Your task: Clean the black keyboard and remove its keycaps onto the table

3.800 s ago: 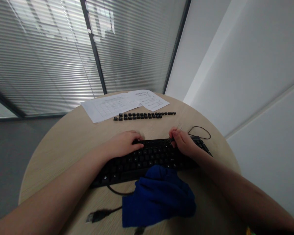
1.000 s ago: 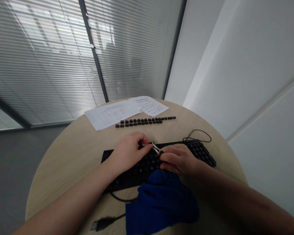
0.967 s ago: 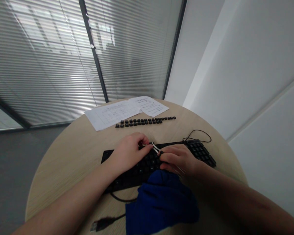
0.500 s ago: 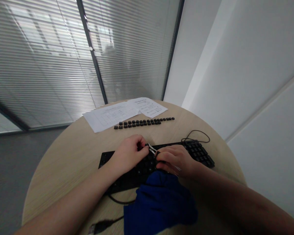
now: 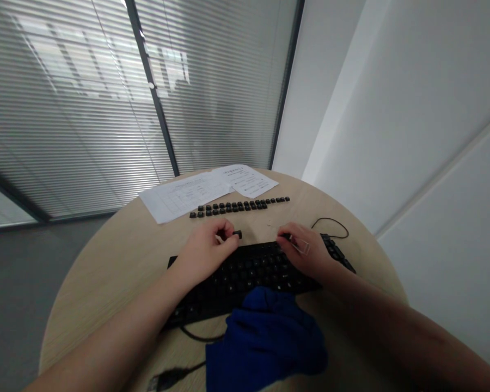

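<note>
My left hand [image 5: 207,247] pinches a small black keycap [image 5: 237,234] between thumb and fingertips, above the far edge of the black keyboard [image 5: 253,269]. My right hand [image 5: 304,250] is closed around a wire keycap puller [image 5: 305,248], whose thin bright loop shows by the fingers and whose dark end sticks out towards the left. It hovers over the keyboard's right part, apart from my left hand. Between the hands the keys and their pale legends are visible. Both forearms cover parts of the keyboard's ends.
Beyond the keyboard lie two rows of loose keycaps [image 5: 233,207]. White printed sheets [image 5: 188,196] rest at the far edge of the round wooden table [image 5: 102,261]. A blue cloth [image 5: 265,343] overlaps the keyboard's near side. A cable with a USB plug [image 5: 167,378] lies at the front.
My hands have drawn apart; the right moved up and right with the puller, away from the left. The keycap now sits in my left fingertips alone, and more of the keyboard shows.
</note>
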A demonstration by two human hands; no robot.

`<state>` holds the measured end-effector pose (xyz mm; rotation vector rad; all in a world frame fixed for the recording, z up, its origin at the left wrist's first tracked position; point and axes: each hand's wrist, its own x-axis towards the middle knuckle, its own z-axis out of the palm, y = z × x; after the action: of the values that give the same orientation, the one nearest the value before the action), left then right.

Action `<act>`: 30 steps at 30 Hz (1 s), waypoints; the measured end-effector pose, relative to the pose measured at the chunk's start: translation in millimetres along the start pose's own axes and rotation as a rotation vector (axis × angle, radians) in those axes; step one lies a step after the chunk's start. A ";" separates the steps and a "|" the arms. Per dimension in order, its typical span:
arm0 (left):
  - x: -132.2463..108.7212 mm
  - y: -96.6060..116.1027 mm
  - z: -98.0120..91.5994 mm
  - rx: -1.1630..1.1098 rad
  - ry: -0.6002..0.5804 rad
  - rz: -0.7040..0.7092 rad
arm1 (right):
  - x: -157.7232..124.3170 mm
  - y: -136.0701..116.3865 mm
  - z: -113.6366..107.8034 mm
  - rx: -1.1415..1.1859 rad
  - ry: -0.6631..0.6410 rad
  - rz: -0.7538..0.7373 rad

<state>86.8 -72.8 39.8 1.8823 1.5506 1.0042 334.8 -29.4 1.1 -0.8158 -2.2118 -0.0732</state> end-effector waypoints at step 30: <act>-4.0 -8.8 8.5 0.327 -0.207 0.183 | 4.1 35.0 -7.5 -0.036 0.019 0.111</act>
<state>88.0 -74.1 27.1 2.3056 1.5106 0.6285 357.7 -1.7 2.4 -0.9518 -2.1490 -0.0661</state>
